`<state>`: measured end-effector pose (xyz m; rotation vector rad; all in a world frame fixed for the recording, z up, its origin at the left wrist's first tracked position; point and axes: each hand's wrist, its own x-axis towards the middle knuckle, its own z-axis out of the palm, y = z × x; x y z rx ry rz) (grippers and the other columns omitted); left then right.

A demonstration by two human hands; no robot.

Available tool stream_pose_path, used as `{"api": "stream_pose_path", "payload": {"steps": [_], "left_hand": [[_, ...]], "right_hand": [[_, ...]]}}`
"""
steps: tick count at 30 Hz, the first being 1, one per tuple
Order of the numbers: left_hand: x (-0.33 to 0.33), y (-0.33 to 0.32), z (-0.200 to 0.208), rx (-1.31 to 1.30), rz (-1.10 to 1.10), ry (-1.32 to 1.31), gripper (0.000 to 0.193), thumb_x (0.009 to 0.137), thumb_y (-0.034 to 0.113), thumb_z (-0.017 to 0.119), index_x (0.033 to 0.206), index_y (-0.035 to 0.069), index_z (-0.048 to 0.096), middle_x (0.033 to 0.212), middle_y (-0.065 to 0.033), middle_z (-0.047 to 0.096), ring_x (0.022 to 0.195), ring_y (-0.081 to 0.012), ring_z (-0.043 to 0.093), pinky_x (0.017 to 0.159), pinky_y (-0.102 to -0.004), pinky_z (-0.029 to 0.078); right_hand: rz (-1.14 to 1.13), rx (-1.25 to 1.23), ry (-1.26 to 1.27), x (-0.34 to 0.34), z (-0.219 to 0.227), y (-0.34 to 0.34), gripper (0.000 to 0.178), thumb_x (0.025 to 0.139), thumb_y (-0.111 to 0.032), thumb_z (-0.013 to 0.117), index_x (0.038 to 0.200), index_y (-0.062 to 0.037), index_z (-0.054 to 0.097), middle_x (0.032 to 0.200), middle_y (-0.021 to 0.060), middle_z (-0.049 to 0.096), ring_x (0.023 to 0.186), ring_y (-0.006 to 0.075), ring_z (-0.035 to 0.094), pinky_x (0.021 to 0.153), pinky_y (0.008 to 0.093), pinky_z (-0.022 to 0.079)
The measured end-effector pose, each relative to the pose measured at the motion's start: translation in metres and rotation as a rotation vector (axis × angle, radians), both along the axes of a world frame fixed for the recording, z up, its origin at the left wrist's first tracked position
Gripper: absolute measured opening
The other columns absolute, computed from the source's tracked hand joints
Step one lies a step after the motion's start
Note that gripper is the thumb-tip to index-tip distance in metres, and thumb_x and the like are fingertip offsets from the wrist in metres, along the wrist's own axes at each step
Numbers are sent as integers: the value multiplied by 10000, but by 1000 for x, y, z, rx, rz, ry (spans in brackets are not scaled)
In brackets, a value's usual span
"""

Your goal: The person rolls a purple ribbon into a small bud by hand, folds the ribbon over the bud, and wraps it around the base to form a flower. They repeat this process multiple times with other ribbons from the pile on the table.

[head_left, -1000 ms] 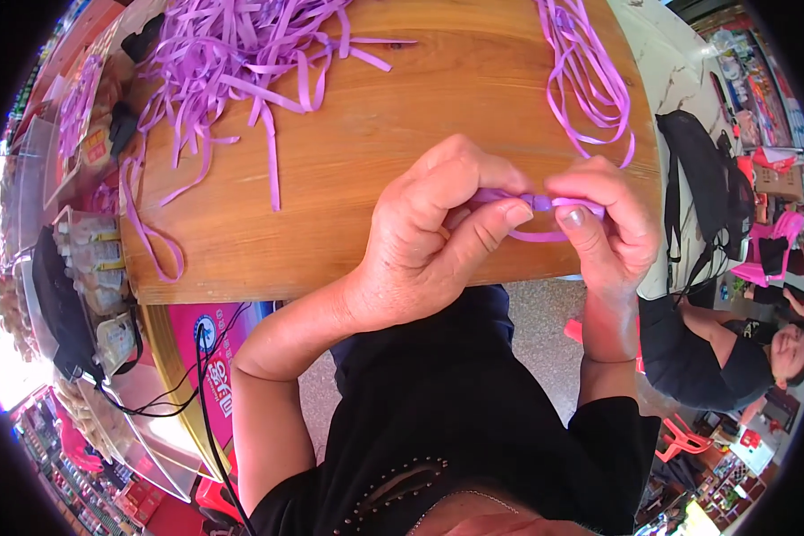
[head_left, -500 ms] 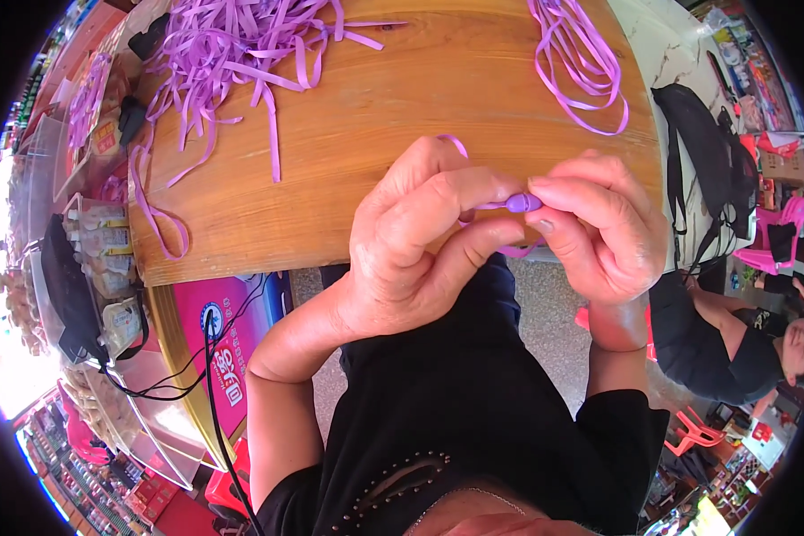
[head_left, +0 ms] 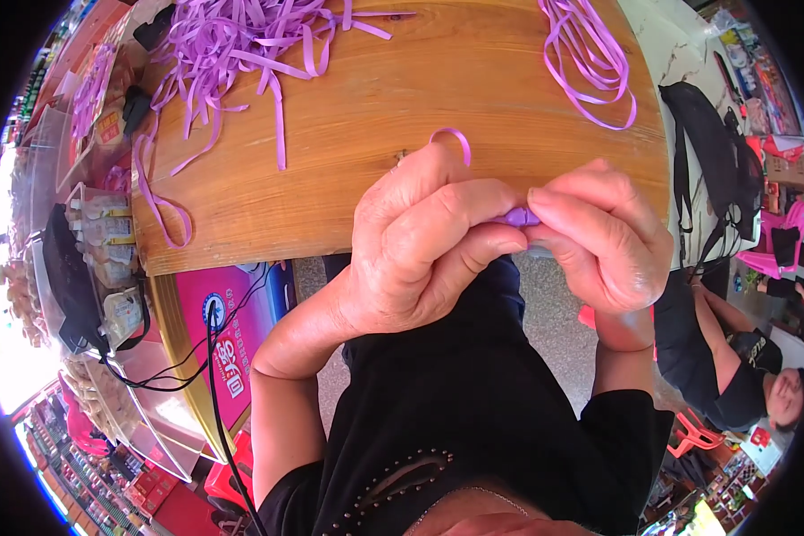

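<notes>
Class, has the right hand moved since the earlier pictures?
Yes: the right hand now appears nearer the close edge of the wooden table, shifted toward the person.

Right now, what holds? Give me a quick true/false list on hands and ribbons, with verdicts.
1. The left hand and right hand meet at a small purple piece. True.
2. The tangled ribbons lie at the far right. False: the tangled ribbon pile is at the far left.
3. The looped ribbon bundle lies on the wooden table. True.
4. The right hand rests flat on the table. False: its fingertips are pinched together at the purple piece.
</notes>
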<state>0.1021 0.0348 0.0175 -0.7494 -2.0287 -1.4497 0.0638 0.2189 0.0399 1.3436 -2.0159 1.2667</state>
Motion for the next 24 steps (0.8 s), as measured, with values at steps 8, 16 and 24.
{"api": "stream_pose_path", "payload": {"steps": [8,16,24], "left_hand": [[5,-6,-3,37,-92,-63,176,758,137,728,869,31,643,679,-41,512,559,-200,477,518,-304,395],[10,-7,1,162,-236,-194,163,780,151,718,865,28,653,701,-66,564,553,-212,498,481,-311,401],[8,2,7,272,-298,-247,147,810,144,696,853,12,647,664,-68,516,548,-204,480,475,-301,392]], "right_hand": [[71,-25,-90,6,4,-6,368,582,27,802,929,16,678,807,66,606,612,153,568,485,237,442],[142,-27,-63,7,1,-2,357,576,5,804,907,7,671,816,57,609,569,154,559,456,244,433],[202,88,-61,4,14,4,333,699,-34,753,981,-21,576,886,101,554,574,200,525,449,287,407]]}}
